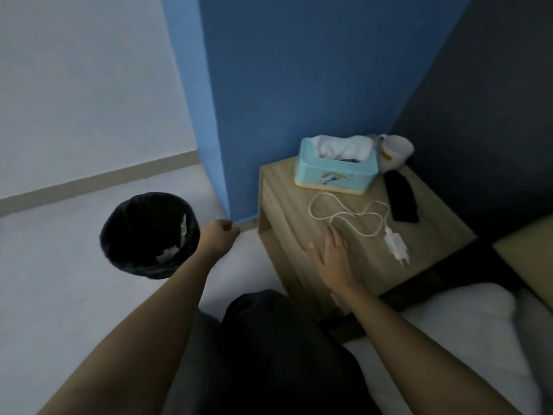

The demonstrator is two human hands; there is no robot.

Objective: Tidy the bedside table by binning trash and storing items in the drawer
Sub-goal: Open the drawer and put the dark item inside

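Observation:
A wooden bedside table [284, 211] stands in the corner. On it lie a white charger with its coiled cable [389, 235], a black phone-like object [402, 200], a light-blue tissue box [335, 172] and a white cup [395, 151] behind it. My right hand [332, 256] rests flat and open on the table's front left edge, just left of the cable. My left hand [220, 238] is curled into a fist beside the black bin [149, 235] on the floor; nothing shows in it. The bin holds a few pale scraps.
A blue wall panel [299, 85] rises behind the table and a dark wall to its right. The bed with white bedding [449, 339] lies at the lower right. My dark-clothed legs [269, 354] fill the bottom middle. Pale floor [59, 295] surrounds the bin.

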